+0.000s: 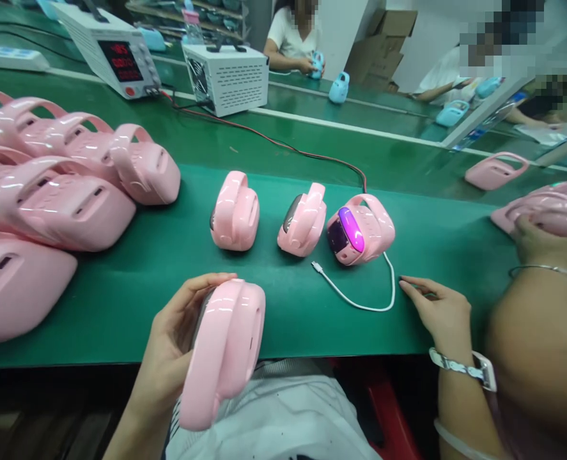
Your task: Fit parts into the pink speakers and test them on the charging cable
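Observation:
My left hand point(172, 338) grips a pink handled device point(225, 351) at the near edge of the green belt point(144, 281), its handle pointing down toward my lap. My right hand point(436, 306) lies flat on the belt with fingers stretched out, holding nothing, close to a white cable point(360, 300). The cable runs to a pink device with a lit purple screen point(357, 231). Two more pink devices point(235, 211) point(303, 220) stand in a row to its left.
Several pink devices are piled at the left point(48, 185). A co-worker's arm point(537, 345) and hand reach more pink devices at the right point(551, 207). A power supply point(113, 51) and white box point(228, 76) stand behind, with a red wire point(283, 144). People sit opposite.

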The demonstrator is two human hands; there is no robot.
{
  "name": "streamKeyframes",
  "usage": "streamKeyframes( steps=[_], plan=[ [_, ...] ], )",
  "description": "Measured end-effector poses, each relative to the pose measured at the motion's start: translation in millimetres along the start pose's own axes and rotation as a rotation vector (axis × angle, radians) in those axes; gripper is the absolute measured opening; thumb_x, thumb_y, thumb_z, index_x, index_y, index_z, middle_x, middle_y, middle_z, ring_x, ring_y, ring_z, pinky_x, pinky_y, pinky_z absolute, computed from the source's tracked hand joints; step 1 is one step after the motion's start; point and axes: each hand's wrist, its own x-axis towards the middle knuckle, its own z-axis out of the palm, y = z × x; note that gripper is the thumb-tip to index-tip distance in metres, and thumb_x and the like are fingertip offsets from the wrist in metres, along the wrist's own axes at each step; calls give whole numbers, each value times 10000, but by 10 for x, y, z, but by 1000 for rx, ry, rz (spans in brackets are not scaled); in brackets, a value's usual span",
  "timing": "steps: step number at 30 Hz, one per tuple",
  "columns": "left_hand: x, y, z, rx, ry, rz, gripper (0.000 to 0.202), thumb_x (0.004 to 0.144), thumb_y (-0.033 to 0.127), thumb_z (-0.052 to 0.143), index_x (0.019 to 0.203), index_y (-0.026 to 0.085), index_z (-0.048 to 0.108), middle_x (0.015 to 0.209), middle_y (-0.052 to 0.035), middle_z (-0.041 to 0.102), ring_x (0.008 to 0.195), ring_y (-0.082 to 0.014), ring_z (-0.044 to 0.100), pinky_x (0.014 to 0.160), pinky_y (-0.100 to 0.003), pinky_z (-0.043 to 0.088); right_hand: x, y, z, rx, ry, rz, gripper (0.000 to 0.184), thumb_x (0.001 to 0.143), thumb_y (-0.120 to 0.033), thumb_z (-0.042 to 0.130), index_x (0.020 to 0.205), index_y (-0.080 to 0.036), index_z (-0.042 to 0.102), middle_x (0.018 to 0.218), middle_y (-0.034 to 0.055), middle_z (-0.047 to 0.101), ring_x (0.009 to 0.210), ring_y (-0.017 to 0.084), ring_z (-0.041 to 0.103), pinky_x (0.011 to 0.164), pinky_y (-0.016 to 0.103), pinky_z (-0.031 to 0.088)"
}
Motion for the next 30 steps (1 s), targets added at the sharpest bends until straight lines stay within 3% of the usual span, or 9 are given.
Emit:
streamKeyframes(
  steps=[3,6,11,15,21,25,30],
  plan=[
    [-55,-3,-14,47,-4,27,494,670,367,783,1140,329,639,1213,18,654,1096,-300,613,879,-386,528,21,41,7,-7,-21,25,504,600,-658,597,722,-186,727,669,95,663,568,232,545,575,354,404],
    [-67,6,-31,74,-53,39,507,699,321,775,1181,325,618,1215,-28,641,1057,-267,628,843,-306,533,68,76,-1,-28,-90,22,474,588,-651,583,696,-200,680,668,89,660,552,230,536,571,359,404],
    [-34,-9,-51,56,-69,7,487,704,362,779,1164,339,623,1183,-12,650,1029,-235,626,827,-254,518,64,82,10,-33,-104,-39,456,636,-642,546,706,-199,631,653,97,649,530,225,522,563,360,398],
    [-24,-23,-32,21,-68,73,499,653,349,806,1126,343,647,1229,-9,627,1108,-245,592,904,-260,494,33,69,28,-11,-49,-68,483,659,-624,544,794,-176,665,723,97,661,506,202,519,571,364,414],
    [105,58,155,10,-135,244,648,527,164,792,1129,331,621,1110,-3,598,944,-189,595,724,-193,488,13,62,43,-4,-55,-100,500,687,-623,535,826,-172,699,719,79,650,485,195,512,542,355,406],
    [260,116,237,82,-279,209,597,562,135,759,1118,296,612,1093,-18,589,932,-192,584,723,-196,480,-1,66,41,13,-40,-107,527,696,-656,538,809,-170,705,695,72,643,449,175,482,513,335,378],
    [389,77,168,15,-328,110,524,594,211,780,1090,260,621,1077,-41,611,895,-199,607,639,-185,463,-66,45,27,55,-19,-90,518,686,-631,560,813,-164,746,675,74,637,456,173,446,541,346,374]
  ],
)
